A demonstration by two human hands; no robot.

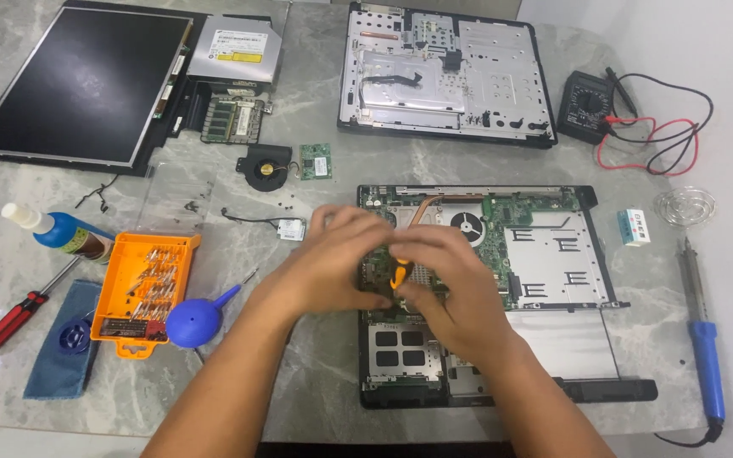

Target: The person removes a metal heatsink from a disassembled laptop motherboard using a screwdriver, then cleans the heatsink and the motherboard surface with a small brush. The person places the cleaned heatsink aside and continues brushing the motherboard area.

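Grey marbled stone makes up the desk [316, 399], crowded with laptop parts. Nearest the viewer, both hands meet over the opened laptop base [485, 339], at about six o'clock in the view. The right hand [456, 293] is curled shut around a small yellow-handled screwdriver [399, 273], whose long axis stands nearly upright, tip down into the board. The left hand [332, 267] is cupped against it from nine o'clock, fingers bent and touching the handle, so both are equally close. At eight o'clock lie an orange bit case [142, 293] and blue air blower [193, 321]. Farther off, at eleven o'clock, rests the detached screen panel [78, 85]; at one o'clock, a multimeter [583, 106].
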